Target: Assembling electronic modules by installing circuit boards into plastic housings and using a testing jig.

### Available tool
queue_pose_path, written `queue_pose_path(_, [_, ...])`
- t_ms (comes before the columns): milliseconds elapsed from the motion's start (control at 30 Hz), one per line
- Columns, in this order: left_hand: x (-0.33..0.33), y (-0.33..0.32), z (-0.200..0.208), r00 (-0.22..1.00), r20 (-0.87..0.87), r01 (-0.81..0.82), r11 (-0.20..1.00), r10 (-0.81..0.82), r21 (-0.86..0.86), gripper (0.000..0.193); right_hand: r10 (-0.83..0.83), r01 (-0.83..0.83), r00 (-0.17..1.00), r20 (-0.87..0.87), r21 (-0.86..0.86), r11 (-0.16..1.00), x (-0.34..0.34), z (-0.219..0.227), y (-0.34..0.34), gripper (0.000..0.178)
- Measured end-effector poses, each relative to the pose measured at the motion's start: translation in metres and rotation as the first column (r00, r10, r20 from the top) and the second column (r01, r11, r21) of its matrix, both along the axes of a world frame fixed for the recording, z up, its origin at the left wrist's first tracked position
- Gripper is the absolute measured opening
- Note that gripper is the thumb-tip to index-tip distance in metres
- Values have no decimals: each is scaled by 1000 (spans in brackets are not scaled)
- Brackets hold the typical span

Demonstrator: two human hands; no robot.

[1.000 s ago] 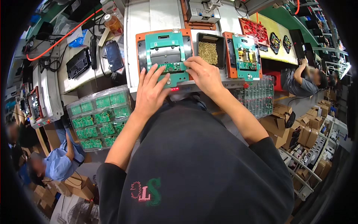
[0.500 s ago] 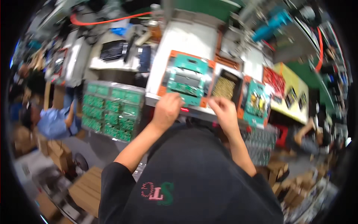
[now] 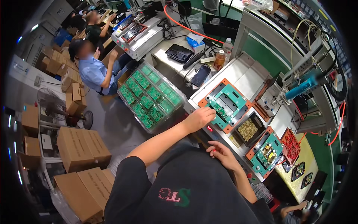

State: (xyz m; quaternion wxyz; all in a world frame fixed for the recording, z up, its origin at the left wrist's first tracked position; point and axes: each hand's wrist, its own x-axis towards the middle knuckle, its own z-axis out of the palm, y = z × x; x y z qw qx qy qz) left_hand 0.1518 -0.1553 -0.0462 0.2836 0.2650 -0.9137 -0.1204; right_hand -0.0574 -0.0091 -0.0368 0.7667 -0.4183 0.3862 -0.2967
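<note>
**Left hand on the fixture, right hand at the counter edge**

We reach our left arm out across the counter (image 3: 238,76), the left hand (image 3: 199,118) curled with its fingertips on a small green circuit board (image 3: 219,110); whether it grips the board we cannot tell. That board lies in the green fixture (image 3: 228,104), framed in orange. Our right hand (image 3: 220,152) rests loosely curled at the counter's near edge, holding nothing we can see, well apart from the fixture.

Two green-and-orange fixtures (image 3: 228,105) (image 3: 265,152), one tray of brass screws (image 3: 247,129), two bottles (image 3: 219,59) (image 3: 227,46), one phone (image 3: 200,75)
</note>
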Motion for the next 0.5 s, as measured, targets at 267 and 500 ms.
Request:
queue_pose_path(267, [5,9,10,983,-148,-100,993,109,66,20,-325,326,945,-30,7,945,-11,21,-17,53])
queue_pose_path(500, [147,-46,-62,749,-76,-639,749,658,176,36,-322,329,937,-135,34,944,27,47,-48,44])
